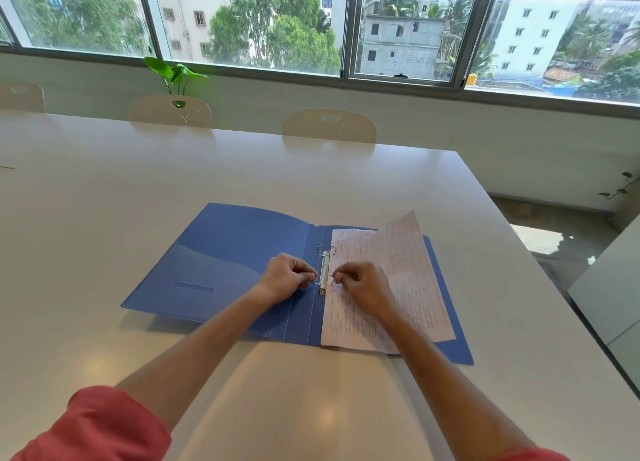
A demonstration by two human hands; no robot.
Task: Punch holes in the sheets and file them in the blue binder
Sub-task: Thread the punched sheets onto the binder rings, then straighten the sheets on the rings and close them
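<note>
Both hands pinch the near ring's two halves: left hand (289, 274) on the left prong, right hand (360, 287) on the right. Between them the silver metal ring mechanism (325, 276) runs away from the person. Lined paper sheets (381, 287) lie under the right hand, on the open blue plastic binder (225, 252) resting on the white counter (138, 183).

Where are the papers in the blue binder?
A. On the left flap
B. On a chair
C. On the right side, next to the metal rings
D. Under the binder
C: the papers lie on the right half of the open binder, beside the rings.
</note>
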